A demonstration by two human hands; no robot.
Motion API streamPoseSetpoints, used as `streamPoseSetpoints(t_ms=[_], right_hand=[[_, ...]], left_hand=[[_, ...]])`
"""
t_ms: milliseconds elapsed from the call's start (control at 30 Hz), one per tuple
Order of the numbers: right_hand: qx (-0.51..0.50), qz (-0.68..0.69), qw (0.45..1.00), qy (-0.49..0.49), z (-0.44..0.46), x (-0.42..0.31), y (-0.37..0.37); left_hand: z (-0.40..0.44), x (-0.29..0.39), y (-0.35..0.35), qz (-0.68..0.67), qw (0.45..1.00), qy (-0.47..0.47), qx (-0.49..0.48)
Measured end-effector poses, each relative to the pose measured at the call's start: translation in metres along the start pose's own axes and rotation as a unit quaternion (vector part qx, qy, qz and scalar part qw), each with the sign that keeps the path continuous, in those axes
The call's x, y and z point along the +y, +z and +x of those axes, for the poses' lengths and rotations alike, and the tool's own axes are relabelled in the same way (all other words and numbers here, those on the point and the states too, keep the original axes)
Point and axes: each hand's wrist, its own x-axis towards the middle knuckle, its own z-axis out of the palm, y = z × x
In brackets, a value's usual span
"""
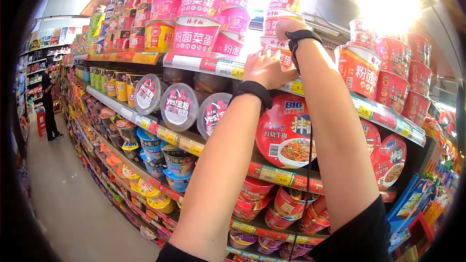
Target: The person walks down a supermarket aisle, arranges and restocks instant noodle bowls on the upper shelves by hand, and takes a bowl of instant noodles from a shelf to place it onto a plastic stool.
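A stack of instant noodle tubs is shown upright, its long axis vertical and its printed fronts turned towards the viewer. The lowest tub is met at its front by the spread, unclenched fingers of the left hand, while the right hand is placed higher, at the stack's right side, its fingers partly hidden and their grip not determinable. The stack is borne by the upper shelf, between pink tubs and red tubs, with a person and a red stool seen in the aisle at left
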Motion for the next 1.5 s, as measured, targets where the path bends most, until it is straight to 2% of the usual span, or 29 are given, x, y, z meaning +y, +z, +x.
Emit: streamPoseSetpoints(t_ms=[133,233,400,567,667,733,767,967,1067,1200,1300,1500], right_hand=[[0.011,-0.013,1.0,0.002,0.01,0.005,0.013],[-0.012,-0.044,0.999,-0.011,0.018,0.004,0.014],[-0.065,-0.099,0.99,-0.074,0.009,0.01,0.003],[-0.159,-0.007,0.983,-0.095,-0.008,0.013,-0.015],[-0.17,0.04,0.982,-0.076,-0.009,0.017,-0.016],[-0.169,0.146,0.975,-0.004,0.001,0.027,-0.007],[-0.121,0.067,0.987,-0.079,-0.019,0.021,-0.018],[-0.123,0.019,0.983,-0.137,-0.019,0.019,-0.02],[-0.078,-0.025,0.98,-0.18,-0.013,0.019,-0.01],[-0.012,-0.096,0.973,-0.21,-0.015,0.02,-0.008],[0.004,-0.122,0.973,-0.196,-0.024,0.017,-0.014],[0.052,-0.14,0.957,-0.25,-0.04,0.029,-0.028]], left_hand=[[0.003,0.005,-0.012,-0.016,0.994,-0.048,-0.102],[-0.003,0.003,-0.007,-0.014,1.0,0.002,-0.015],[-0.001,0.002,-0.004,-0.008,1.0,-0.002,0.006],[0.002,0.002,-0.007,-0.046,0.999,0.003,-0.018],[0.0,0.002,-0.008,-0.027,1.0,-0.003,-0.014],[0.0,0.004,-0.011,-0.016,0.999,-0.008,-0.027],[-0.001,0.005,-0.014,-0.012,0.999,-0.019,-0.043],[-0.002,0.005,-0.009,0.0,1.0,-0.023,-0.019],[-0.003,0.005,-0.013,-0.004,1.0,-0.002,-0.029],[-0.001,0.002,-0.009,-0.019,0.999,-0.005,-0.025],[-0.001,0.004,-0.013,-0.02,0.999,-0.019,-0.042],[0.002,0.007,-0.013,-0.012,0.997,-0.049,-0.058]])
